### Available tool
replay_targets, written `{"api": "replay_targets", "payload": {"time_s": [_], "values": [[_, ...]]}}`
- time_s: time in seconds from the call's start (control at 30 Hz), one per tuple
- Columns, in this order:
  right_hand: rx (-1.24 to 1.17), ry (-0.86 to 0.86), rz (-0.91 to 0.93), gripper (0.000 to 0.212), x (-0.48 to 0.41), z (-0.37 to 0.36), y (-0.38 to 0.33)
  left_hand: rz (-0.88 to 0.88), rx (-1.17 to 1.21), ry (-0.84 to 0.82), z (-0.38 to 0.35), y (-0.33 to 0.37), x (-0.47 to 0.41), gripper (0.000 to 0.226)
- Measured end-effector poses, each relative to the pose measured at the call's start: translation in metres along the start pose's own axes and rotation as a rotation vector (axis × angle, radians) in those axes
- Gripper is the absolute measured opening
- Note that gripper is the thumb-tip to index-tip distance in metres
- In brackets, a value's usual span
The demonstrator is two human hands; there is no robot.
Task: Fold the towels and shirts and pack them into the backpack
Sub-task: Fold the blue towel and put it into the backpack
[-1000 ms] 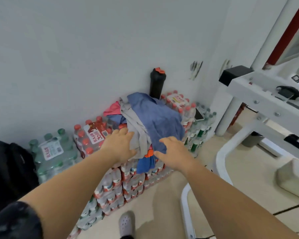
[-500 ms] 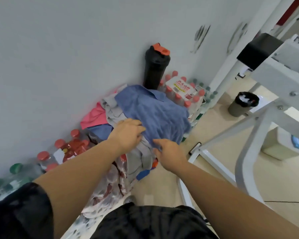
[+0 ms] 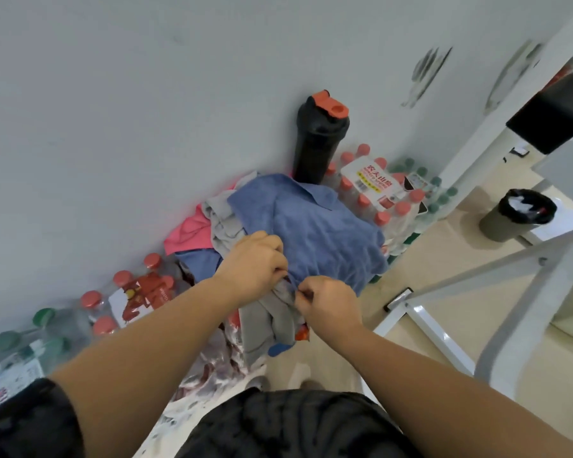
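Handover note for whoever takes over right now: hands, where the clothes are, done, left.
Left hand: grips the near edge of the blue cloth.
Right hand: pinches the same edge, beside the grey garment.
Clothes: unfolded heap, with a pink cloth, on stacked bottle packs against the wall. Backpack not in view.
Done: nothing visibly folded or packed.
Left: fold every piece, pack the backpack.

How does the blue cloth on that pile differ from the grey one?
The blue cloth is spread on top of the pile; the grey cloth is bunched and hangs down the front. The blue cloth looks fuzzy, the grey cloth smooth. Both lie unfolded on the packs of bottles. The left hand and right hand grip the blue cloth's near edge, where it meets the grey cloth.
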State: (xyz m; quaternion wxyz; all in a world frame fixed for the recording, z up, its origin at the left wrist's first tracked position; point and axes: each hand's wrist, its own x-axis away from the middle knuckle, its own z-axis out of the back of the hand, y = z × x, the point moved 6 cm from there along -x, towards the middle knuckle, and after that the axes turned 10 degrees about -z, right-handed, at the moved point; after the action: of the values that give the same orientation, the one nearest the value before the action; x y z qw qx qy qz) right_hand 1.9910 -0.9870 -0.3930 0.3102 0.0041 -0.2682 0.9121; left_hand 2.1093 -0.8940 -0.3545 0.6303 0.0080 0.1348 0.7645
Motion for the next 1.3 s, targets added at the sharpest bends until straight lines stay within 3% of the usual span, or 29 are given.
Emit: {"api": "replay_targets", "payload": {"time_s": [0.13,0.23,0.37,0.53,0.8,0.97,1.1,1.2,1.3], "values": [[-0.255,0.082,0.033,0.009,-0.002,0.044,0.013,0.087,0.096,0.125,0.033,0.014,-0.006,0.013],[-0.328,0.116,0.052,0.014,-0.005,0.081,0.020,0.206,0.196,0.259,0.064,0.031,-0.010,0.012],[-0.523,-0.003,0.122,0.015,-0.006,0.106,0.010,0.388,0.267,0.398,0.104,0.052,-0.012,0.008],[-0.816,-0.128,0.272,0.021,0.009,0.136,-0.037,0.472,0.284,0.491,0.158,0.080,-0.016,0.012],[-0.686,0.033,0.425,0.008,0.023,0.173,-0.102,0.575,0.047,0.537,0.243,0.110,0.035,0.010],[-0.411,0.024,0.466,0.020,0.023,0.154,-0.127,0.806,0.017,0.486,0.253,0.100,0.107,0.012],[-0.198,-0.275,0.423,0.015,0.014,0.092,-0.126,0.982,0.146,0.403,0.227,0.083,0.173,0.013],[-0.108,-0.434,0.520,0.019,0.038,0.053,-0.131,1.020,0.269,0.339,0.198,0.079,0.223,0.012],[-0.115,-0.543,0.563,0.013,0.078,0.033,-0.149,1.024,0.406,0.445,0.180,0.077,0.278,0.016]]}}
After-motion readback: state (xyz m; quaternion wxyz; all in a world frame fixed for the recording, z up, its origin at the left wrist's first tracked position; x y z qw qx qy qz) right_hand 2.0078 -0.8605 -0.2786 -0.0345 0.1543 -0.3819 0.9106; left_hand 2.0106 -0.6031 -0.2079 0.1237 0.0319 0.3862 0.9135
